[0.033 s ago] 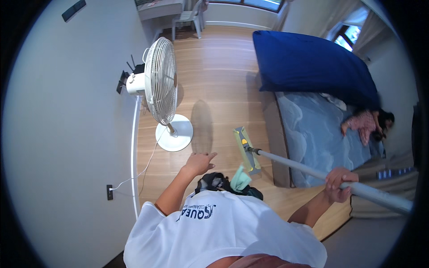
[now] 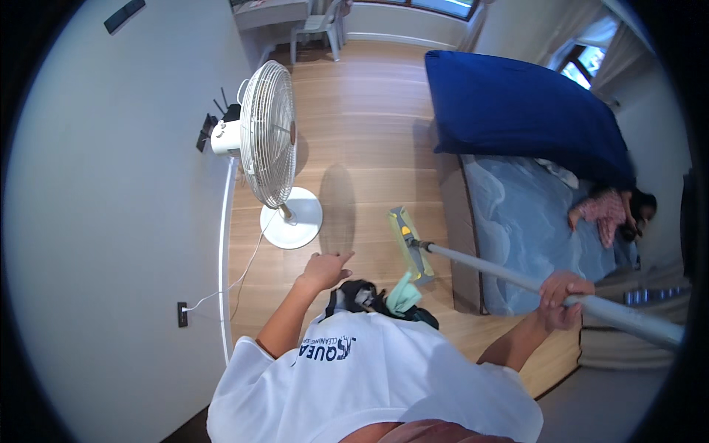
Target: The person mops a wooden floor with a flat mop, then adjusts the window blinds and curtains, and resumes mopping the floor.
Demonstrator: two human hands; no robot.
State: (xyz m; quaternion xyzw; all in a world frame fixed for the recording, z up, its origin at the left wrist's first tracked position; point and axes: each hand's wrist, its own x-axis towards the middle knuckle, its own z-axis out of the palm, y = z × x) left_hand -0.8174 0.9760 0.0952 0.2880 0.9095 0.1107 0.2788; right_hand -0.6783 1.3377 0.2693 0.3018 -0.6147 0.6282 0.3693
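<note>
My right hand (image 2: pixel 565 299) wraps round the grey pole of a flat mop (image 2: pixel 480 267). The pole slants down leftward to the mop's head (image 2: pixel 411 245), which has a yellow-green pad and lies on the wood floor beside the bed. My left hand (image 2: pixel 326 271) is held out over the floor with nothing in it, fingers stretched forward. It is nearest to the white base of a standing fan (image 2: pixel 269 136). At my waist hang a dark bundle (image 2: pixel 360 294) and a mint-green cloth (image 2: pixel 403 297).
A bed (image 2: pixel 535 229) with a bare blue mattress stands on the right, a dark blue cover (image 2: pixel 524 107) heaped on it. A person (image 2: pixel 609 210) lies at its right side. The fan's white cord (image 2: pixel 247 269) runs to a wall socket (image 2: pixel 182 314). A chair (image 2: pixel 317 31) stands farther off.
The view has shifted slightly, so the bed and fan appear a little farther right. Both hands keep their pose, and the mop head stays in nearly the same place.
</note>
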